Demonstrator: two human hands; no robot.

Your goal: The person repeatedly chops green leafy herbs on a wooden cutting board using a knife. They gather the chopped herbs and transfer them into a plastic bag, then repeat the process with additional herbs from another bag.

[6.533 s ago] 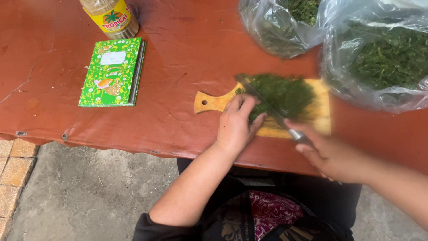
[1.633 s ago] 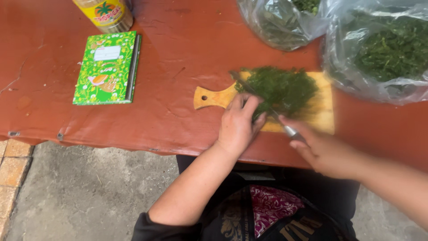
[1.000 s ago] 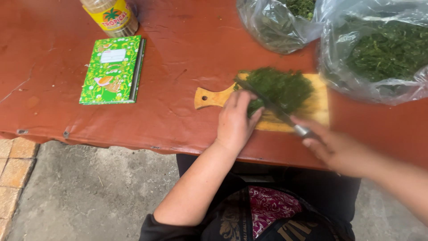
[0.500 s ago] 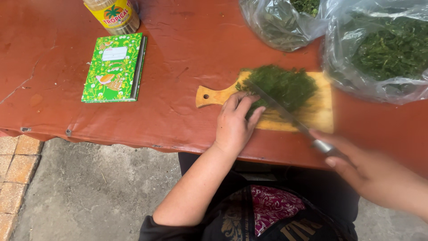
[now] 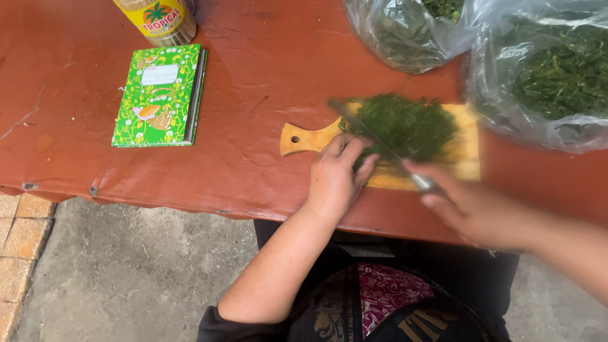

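Now my right hand [image 5: 472, 206] grips the knife [image 5: 380, 142], blade pointing to ten o'clock across the herbs [image 5: 405, 123]; my left hand [image 5: 335, 177] presses flat at seven o'clock.

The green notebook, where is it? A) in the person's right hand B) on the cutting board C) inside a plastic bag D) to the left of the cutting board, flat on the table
D: the green notebook lies flat on the red-brown table, off to the left of the cutting board, where the greens are piled.
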